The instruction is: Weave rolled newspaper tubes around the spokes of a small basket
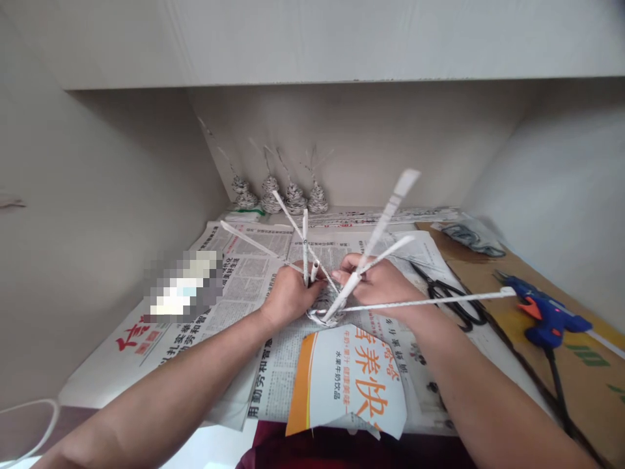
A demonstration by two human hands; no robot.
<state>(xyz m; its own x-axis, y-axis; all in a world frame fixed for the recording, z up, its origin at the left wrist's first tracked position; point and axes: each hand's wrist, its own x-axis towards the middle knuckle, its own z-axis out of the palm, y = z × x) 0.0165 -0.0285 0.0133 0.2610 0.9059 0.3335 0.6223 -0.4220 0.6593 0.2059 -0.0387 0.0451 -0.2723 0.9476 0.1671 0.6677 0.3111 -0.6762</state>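
Between my hands is a small piece woven from rolled newspaper point(326, 305), with several stiff paper tubes sticking out of it in different directions. My left hand point(289, 296) grips its left edge, fingers curled round the bases of the upright tubes. On the other side my right hand point(375, 281) is closed with fingertips pinched around a paper tube point(346, 294) at the weave; one tube rising from there is blurred by motion. A long thin tube point(434, 301) reaches right, across my right wrist. My fingers hide part of the weave.
Newspaper sheets point(263, 260) cover the table, with a cut printed card point(332, 384) in front. Black-handled scissors point(461, 303) and a blue glue gun point(549, 322) on cardboard point(581, 384) lie right. Several woven gourd shapes point(295, 197) and paper tubes point(390, 217) are at the back.
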